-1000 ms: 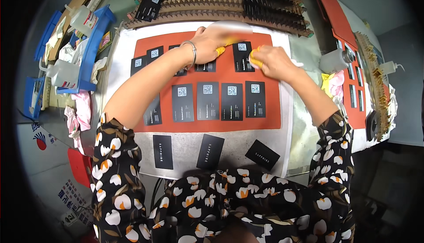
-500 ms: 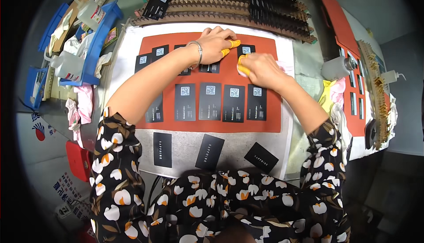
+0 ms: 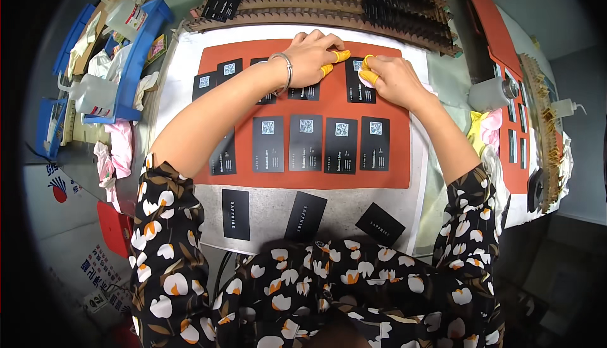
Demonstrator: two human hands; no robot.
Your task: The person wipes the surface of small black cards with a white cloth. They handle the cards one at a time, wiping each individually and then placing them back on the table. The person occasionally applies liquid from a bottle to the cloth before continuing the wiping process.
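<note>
Black card [image 3: 359, 93], two o'clock on the mat [image 3: 329, 108], seemed light, stiff, best edge-held; right hand [image 3: 397, 81] pinched cloth [image 3: 364, 80], left hand [image 3: 310, 58] splayed.

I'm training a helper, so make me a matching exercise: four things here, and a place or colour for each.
Things
1. Right hand
2. Bracelet
3. Mat
4. Notched racks

Descriptions
A. Red-orange, under two rows of black cards
B. Beyond the mat
C. At the far row's rightmost card
D. Silver-coloured

Pairs: 1-C, 2-D, 3-A, 4-B
</note>
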